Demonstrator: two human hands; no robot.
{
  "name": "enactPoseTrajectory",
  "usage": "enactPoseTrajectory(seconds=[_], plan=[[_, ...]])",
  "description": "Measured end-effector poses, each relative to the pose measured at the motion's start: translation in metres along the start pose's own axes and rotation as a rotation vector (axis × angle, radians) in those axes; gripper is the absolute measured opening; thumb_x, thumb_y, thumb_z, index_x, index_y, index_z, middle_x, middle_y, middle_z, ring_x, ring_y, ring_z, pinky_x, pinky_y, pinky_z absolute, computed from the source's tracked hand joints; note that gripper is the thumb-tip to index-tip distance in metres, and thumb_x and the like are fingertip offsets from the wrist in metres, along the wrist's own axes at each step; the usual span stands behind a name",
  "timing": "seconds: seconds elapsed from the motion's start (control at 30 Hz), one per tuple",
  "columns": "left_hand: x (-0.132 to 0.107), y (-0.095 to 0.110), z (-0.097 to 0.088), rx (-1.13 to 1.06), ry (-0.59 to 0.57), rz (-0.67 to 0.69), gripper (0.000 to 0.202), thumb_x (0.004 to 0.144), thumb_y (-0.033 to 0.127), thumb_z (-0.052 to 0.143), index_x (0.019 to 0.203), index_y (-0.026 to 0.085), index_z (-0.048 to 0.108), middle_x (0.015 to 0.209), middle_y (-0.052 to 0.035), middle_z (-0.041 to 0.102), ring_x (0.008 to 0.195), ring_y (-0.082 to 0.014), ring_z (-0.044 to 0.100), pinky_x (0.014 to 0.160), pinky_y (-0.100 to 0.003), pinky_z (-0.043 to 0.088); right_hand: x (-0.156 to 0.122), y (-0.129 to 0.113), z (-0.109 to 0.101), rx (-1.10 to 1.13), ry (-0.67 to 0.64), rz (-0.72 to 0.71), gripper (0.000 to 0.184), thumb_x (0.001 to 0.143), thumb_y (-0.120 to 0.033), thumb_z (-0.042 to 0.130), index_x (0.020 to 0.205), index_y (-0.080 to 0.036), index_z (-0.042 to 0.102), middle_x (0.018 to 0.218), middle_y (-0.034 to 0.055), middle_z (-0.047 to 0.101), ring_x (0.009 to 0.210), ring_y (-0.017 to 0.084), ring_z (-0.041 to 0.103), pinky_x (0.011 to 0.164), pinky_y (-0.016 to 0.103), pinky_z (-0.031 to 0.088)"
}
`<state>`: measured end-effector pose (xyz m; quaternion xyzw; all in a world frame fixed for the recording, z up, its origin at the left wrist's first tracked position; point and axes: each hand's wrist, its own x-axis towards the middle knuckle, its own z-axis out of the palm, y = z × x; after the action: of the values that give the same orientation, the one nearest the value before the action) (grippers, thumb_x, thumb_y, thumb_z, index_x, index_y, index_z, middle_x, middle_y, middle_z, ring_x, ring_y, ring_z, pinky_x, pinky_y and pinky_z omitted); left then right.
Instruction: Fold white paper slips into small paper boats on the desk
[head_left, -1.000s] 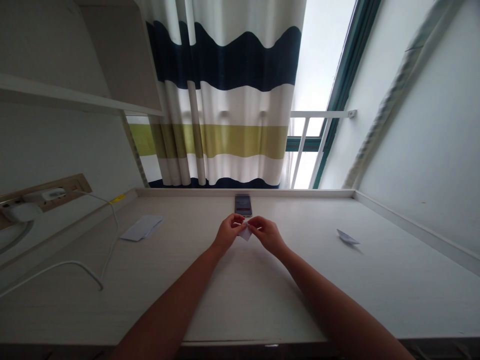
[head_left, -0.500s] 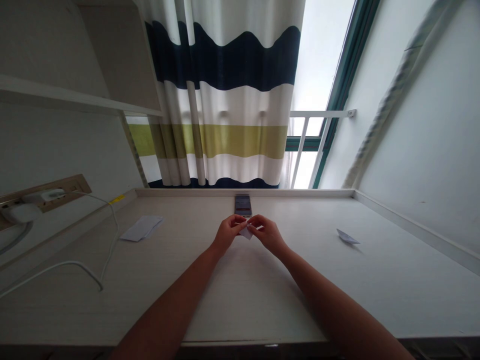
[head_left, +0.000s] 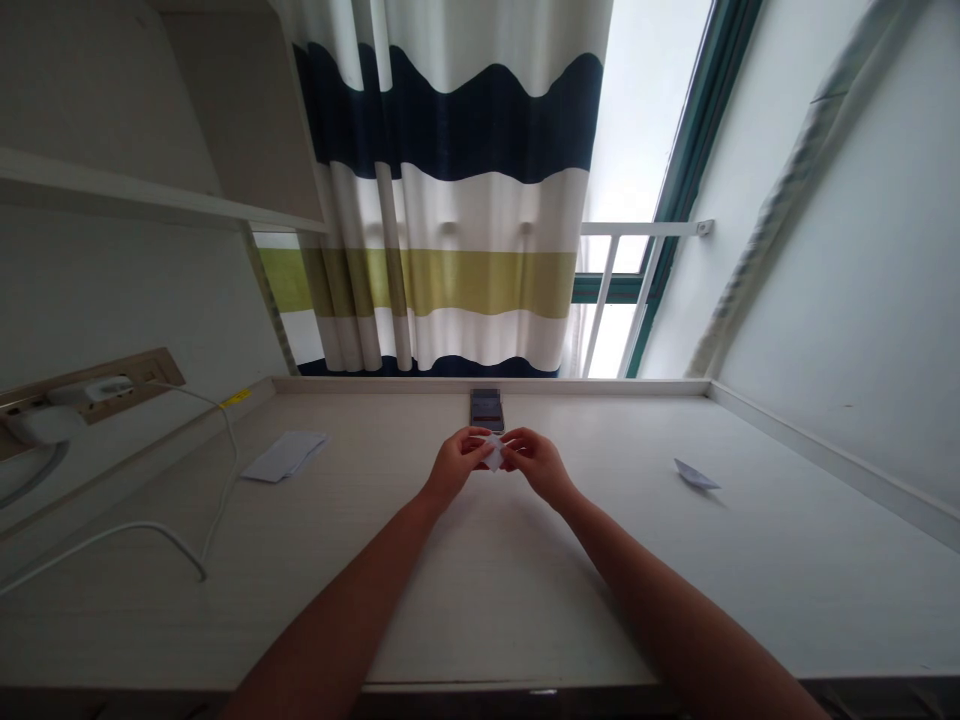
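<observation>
A small piece of folded white paper [head_left: 493, 452] is pinched between my left hand [head_left: 456, 465] and my right hand [head_left: 537, 465], just above the middle of the desk. Both hands grip its edges with fingertips, and the fingers hide part of it. A smartphone [head_left: 487, 409] lies face up directly beyond my hands, close to my fingertips but apart from them. A folded paper boat shape [head_left: 696, 474] rests on the desk to the right, out of reach of either hand's fingers.
A loose stack of white paper [head_left: 285, 456] lies at the left on the pale wood-grain desk [head_left: 480, 600]. A white cable [head_left: 217, 470] runs from a wall socket strip [head_left: 94, 388]. A striped curtain [head_left: 450, 200] and a window railing stand beyond the desk's far edge.
My hands have shifted slightly on the folded paper, with the right hand moving a little to the right. The paper now shows a more pointed shape between them.
</observation>
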<state>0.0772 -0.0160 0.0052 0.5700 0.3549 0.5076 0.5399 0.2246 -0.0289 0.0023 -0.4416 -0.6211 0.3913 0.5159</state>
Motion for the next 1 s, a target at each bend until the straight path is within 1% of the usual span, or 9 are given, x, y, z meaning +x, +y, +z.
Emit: enactPoseTrajectory(seconds=[0.07,0.17,0.37,0.57,0.63,0.8,0.9,1.0], plan=[[-0.0009,0.0001,0.0007,-0.004,-0.015,-0.043,0.031,0.062,0.028,0.065,0.086,0.012,0.057,0.074,-0.0055,0.064,0.067,-0.0156,0.06,0.06,-0.029,0.05,0.0009,0.0006,-0.0006,0.018,0.027,-0.005,0.016,0.066,-0.026,0.059,0.078,-0.016,0.056,0.06,-0.001,0.059,0.053,0.012,0.058,0.055,0.028,0.049],[-0.0006,-0.0017,0.0001,0.015,-0.01,-0.057,0.032,0.06,0.03,0.067,0.084,0.01,0.06,0.074,-0.0069,0.066,0.066,-0.0159,0.061,0.061,-0.028,0.051,0.001,0.0002,-0.0005,0.006,0.054,-0.014,0.016,0.065,-0.025,0.06,0.077,-0.016,0.056,0.059,-0.0011,0.058,0.052,0.012,0.057,0.053,0.027,0.048],[0.0009,-0.004,-0.0009,0.038,0.021,-0.022,0.033,0.057,0.032,0.069,0.08,0.01,0.062,0.069,-0.0066,0.066,0.062,-0.0166,0.062,0.057,-0.028,0.051,-0.0007,-0.0011,-0.0002,-0.043,0.046,-0.035,0.016,0.065,-0.024,0.061,0.078,-0.017,0.056,0.063,0.0002,0.059,0.056,0.013,0.059,0.054,0.028,0.048],[-0.0005,-0.0017,0.0018,0.06,0.052,0.015,0.03,0.057,0.033,0.069,0.076,0.01,0.063,0.068,-0.006,0.066,0.061,-0.0155,0.061,0.053,-0.025,0.05,0.0015,0.0044,-0.0008,-0.022,0.036,-0.033,0.015,0.064,-0.025,0.06,0.076,-0.017,0.055,0.063,-0.0011,0.059,0.055,0.013,0.059,0.054,0.028,0.048],[-0.001,-0.0005,0.002,0.058,0.045,0.018,0.032,0.057,0.032,0.069,0.079,0.01,0.062,0.068,-0.0056,0.066,0.061,-0.0156,0.061,0.054,-0.026,0.051,0.0027,0.006,-0.0011,0.0,0.037,-0.027,0.014,0.064,-0.025,0.06,0.074,-0.017,0.055,0.062,-0.0015,0.058,0.054,0.013,0.058,0.054,0.028,0.048],[-0.0012,0.0015,0.0005,0.01,-0.015,0.022,0.042,0.059,0.029,0.068,0.096,0.012,0.057,0.068,-0.004,0.066,0.063,-0.0158,0.062,0.062,-0.03,0.052,0.0042,0.0043,-0.0029,0.11,0.077,-0.003,0.013,0.062,-0.025,0.062,0.068,-0.017,0.053,0.059,-0.0023,0.057,0.053,0.012,0.057,0.055,0.028,0.048],[-0.0006,0.0011,-0.0008,-0.004,-0.033,0.018,0.04,0.06,0.03,0.067,0.094,0.012,0.058,0.068,-0.0054,0.067,0.065,-0.0171,0.062,0.065,-0.032,0.052,0.0035,0.0012,-0.0037,0.164,0.084,0.018,0.014,0.06,-0.025,0.064,0.066,-0.017,0.054,0.06,-0.0021,0.057,0.055,0.012,0.057,0.057,0.029,0.047],[-0.0003,0.001,-0.0014,-0.012,-0.019,0.014,0.039,0.061,0.03,0.067,0.094,0.011,0.059,0.067,-0.0055,0.067,0.064,-0.0167,0.062,0.066,-0.032,0.052,0.0028,-0.0002,-0.0035,0.188,0.06,0.025,0.014,0.06,-0.025,0.064,0.066,-0.017,0.054,0.062,-0.0018,0.059,0.057,0.012,0.057,0.059,0.029,0.047]])
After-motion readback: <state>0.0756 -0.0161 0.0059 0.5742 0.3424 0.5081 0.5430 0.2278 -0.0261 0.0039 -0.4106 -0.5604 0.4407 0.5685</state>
